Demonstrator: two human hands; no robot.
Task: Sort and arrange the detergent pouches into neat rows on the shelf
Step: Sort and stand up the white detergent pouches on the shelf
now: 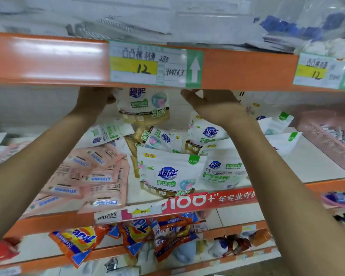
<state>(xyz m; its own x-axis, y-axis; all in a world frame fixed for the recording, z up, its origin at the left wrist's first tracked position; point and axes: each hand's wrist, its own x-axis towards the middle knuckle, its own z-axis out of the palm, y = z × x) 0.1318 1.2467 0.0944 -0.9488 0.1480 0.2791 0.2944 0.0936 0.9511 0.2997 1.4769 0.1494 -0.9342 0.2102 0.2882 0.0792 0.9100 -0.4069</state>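
Forearms [38, 156] lead up to the left hand [96, 100] pinching the upright pouch [143, 108] at its 9 o'clock top corner, right hand [213, 106] straight-fingered just beside at 3 o'clock, above the littered shelf [307, 162].

white shelf [307, 162] with an orange front edge and a red strip [217, 199] stuck along its middle. bears a flat, overlapping heap of pink pouches [88, 176] toward the left front corner. carries white pouches [167, 174] upright near the front edge at the middle, others tumbled behind toward the back. has a pink basket [327, 144] by the right edge, a few white pouches just left of it.
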